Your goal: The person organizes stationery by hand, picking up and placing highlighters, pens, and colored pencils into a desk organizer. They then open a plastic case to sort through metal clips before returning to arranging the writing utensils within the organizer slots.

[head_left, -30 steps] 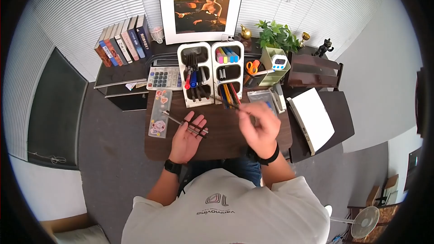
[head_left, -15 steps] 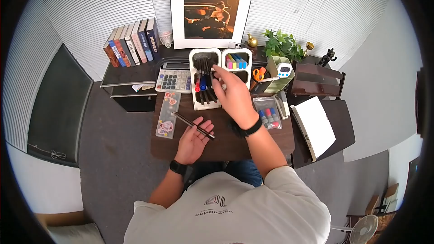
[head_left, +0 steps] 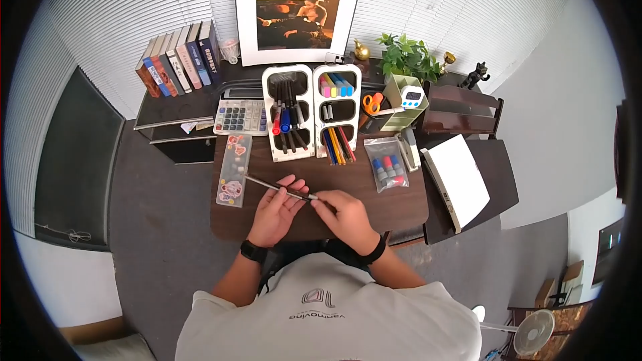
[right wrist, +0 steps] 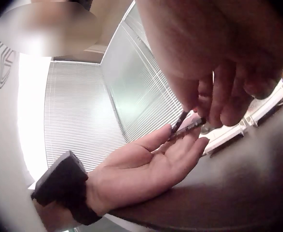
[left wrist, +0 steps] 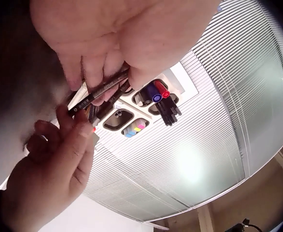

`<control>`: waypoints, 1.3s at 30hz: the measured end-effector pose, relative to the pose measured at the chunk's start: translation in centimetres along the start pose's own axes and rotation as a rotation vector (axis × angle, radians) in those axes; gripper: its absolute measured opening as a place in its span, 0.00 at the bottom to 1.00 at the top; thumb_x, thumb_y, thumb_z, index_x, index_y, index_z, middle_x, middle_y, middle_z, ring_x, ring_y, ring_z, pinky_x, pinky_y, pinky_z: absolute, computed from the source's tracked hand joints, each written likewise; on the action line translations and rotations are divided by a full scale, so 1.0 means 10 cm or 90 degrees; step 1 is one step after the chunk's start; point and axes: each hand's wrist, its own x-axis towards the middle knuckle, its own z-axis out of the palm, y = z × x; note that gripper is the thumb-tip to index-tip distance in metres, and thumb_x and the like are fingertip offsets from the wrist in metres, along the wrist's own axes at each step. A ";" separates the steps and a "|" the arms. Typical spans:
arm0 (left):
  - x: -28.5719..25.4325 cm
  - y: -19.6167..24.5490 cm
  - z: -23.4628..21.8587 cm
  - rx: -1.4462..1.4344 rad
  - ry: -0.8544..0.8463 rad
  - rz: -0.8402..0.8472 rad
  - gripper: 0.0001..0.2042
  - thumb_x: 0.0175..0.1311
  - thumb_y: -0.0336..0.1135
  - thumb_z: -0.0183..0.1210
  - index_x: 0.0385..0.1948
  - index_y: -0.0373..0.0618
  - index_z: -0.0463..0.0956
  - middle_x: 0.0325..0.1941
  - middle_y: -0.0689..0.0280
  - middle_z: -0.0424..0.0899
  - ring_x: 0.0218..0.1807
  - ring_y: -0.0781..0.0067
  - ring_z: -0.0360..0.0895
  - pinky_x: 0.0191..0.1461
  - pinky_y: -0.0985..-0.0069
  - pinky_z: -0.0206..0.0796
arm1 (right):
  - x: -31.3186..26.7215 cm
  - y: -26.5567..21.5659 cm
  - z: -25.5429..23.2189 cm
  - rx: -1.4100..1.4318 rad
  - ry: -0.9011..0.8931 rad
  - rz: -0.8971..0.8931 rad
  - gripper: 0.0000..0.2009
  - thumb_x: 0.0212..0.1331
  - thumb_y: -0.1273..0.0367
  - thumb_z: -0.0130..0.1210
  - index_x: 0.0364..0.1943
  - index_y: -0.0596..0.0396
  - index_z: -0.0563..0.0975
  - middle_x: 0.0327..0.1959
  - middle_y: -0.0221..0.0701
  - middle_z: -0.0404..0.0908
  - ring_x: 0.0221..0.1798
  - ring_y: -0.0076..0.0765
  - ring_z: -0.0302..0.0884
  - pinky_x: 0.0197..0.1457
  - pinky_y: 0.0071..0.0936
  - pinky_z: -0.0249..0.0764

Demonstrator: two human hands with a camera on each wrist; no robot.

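My left hand [head_left: 271,219] lies palm up over the front of the table, holding slim dark pens [head_left: 271,186] [left wrist: 95,97] slantwise between thumb and fingers. My right hand [head_left: 348,222] meets it from the right and pinches a pen's right end with thumb and fingertips. In the left wrist view two dark pens run between the left hand [left wrist: 127,38] and the right hand [left wrist: 54,174]. Behind the hands stand two white organizers: the left one [head_left: 292,156] holds black, red and blue pens, the right one [head_left: 338,97] highlighters and coloured pencils.
A sticker-covered case [head_left: 234,170] and a calculator [head_left: 242,117] are at the left. Right of the organizers are a bag of markers [head_left: 388,172], a stapler [head_left: 410,150], a pen cup with orange scissors [head_left: 373,101] and a green holder [head_left: 404,115]. Books [head_left: 179,60] stand back left.
My right hand went from the right organizer over to the black pens in the left one, then came back down to the pens in my left hand. The left hand has stayed nearly in place.
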 end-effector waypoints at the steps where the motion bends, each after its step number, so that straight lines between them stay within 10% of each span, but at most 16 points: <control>1: 0.00 0.00 -0.01 0.006 -0.011 -0.001 0.19 0.83 0.37 0.46 0.70 0.44 0.68 0.67 0.56 0.79 0.67 0.61 0.77 0.73 0.57 0.67 | 0.05 -0.02 -0.03 0.001 0.066 -0.048 0.08 0.61 0.72 0.67 0.44 0.57 0.85 0.36 0.38 0.87 0.35 0.43 0.86 0.37 0.36 0.80; 6: -0.02 0.02 -0.03 -0.002 0.001 -0.008 0.19 0.83 0.38 0.47 0.69 0.44 0.68 0.66 0.57 0.79 0.67 0.61 0.77 0.71 0.60 0.69 | 0.27 -0.33 -0.37 0.129 0.061 0.028 0.09 0.61 0.79 0.64 0.45 0.59 0.85 0.37 0.34 0.87 0.34 0.29 0.83 0.38 0.24 0.77; 9: -0.03 0.04 0.00 0.002 0.014 -0.009 0.19 0.83 0.39 0.48 0.69 0.44 0.68 0.65 0.57 0.80 0.66 0.61 0.78 0.71 0.60 0.69 | 0.42 -0.38 -0.54 0.206 0.218 -0.124 0.10 0.61 0.81 0.62 0.46 0.65 0.83 0.37 0.36 0.87 0.36 0.30 0.83 0.42 0.25 0.78; 15: -0.01 0.04 0.02 0.010 0.029 -0.013 0.19 0.83 0.40 0.48 0.68 0.43 0.69 0.62 0.57 0.81 0.64 0.62 0.78 0.70 0.60 0.70 | 1.32 -0.47 -0.58 -0.055 0.300 -0.315 0.12 0.57 0.78 0.67 0.46 0.59 0.84 0.34 0.36 0.85 0.33 0.38 0.83 0.38 0.31 0.78; 21: -0.03 0.03 0.01 0.007 0.033 0.001 0.19 0.83 0.39 0.48 0.68 0.43 0.69 0.61 0.57 0.82 0.62 0.63 0.79 0.68 0.61 0.71 | 1.68 -0.15 -0.15 -0.175 0.228 -0.223 0.12 0.63 0.70 0.65 0.50 0.53 0.84 0.35 0.38 0.87 0.36 0.44 0.86 0.38 0.36 0.81; 29: -0.03 -0.01 -0.02 -0.005 0.002 0.007 0.15 0.82 0.38 0.48 0.62 0.42 0.74 0.50 0.60 0.85 0.54 0.66 0.81 0.64 0.64 0.72 | 0.94 -0.47 -0.22 0.020 0.080 -0.090 0.15 0.63 0.67 0.68 0.51 0.57 0.85 0.31 0.36 0.85 0.28 0.34 0.81 0.34 0.29 0.77; 32: -0.07 -0.09 -0.05 0.342 -0.097 0.048 0.11 0.81 0.35 0.52 0.53 0.38 0.78 0.41 0.65 0.85 0.46 0.77 0.80 0.54 0.75 0.73 | 0.67 -0.57 -0.26 0.004 -0.136 -0.039 0.13 0.60 0.68 0.71 0.47 0.58 0.86 0.29 0.33 0.85 0.28 0.28 0.82 0.33 0.25 0.76; 39: -0.12 0.01 0.09 0.405 -0.091 0.043 0.13 0.78 0.30 0.54 0.58 0.39 0.80 0.37 0.67 0.82 0.38 0.82 0.76 0.45 0.82 0.71 | 0.75 -0.70 -0.59 0.112 0.057 -0.148 0.03 0.63 0.75 0.66 0.36 0.60 0.83 0.33 0.36 0.87 0.31 0.31 0.84 0.35 0.27 0.78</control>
